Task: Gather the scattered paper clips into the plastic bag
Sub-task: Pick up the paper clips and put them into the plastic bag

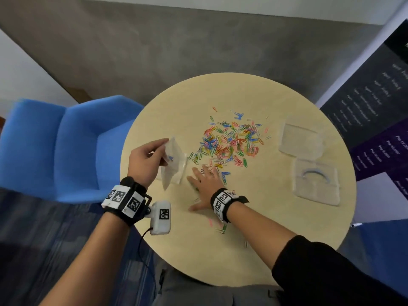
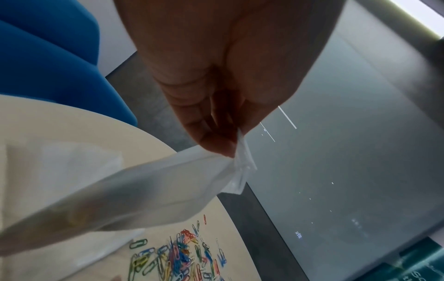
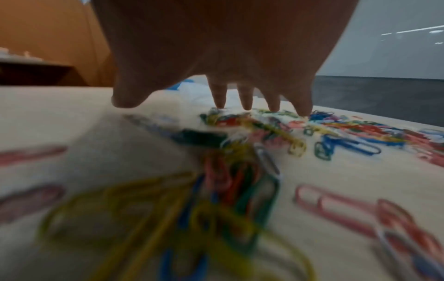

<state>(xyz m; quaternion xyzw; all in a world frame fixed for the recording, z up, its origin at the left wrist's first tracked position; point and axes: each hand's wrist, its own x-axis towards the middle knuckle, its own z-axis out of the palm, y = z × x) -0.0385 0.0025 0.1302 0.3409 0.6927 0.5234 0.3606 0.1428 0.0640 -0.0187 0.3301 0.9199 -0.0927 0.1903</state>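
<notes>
Early stage: left hand (image 1: 146,161) pinches plastic bag (image 1: 173,165) w/ few clips inside; right hand (image 1: 206,184), fingers flat, rakes paper clips (image 1: 231,140); most remain on table (image 1: 265,228).

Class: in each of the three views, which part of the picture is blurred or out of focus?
Head view: blue armchair edge smeared. Left wrist view: translucent plastic bag soft. Right wrist view: nearest coloured paper clips heavily blurred, right hand dark.
</notes>
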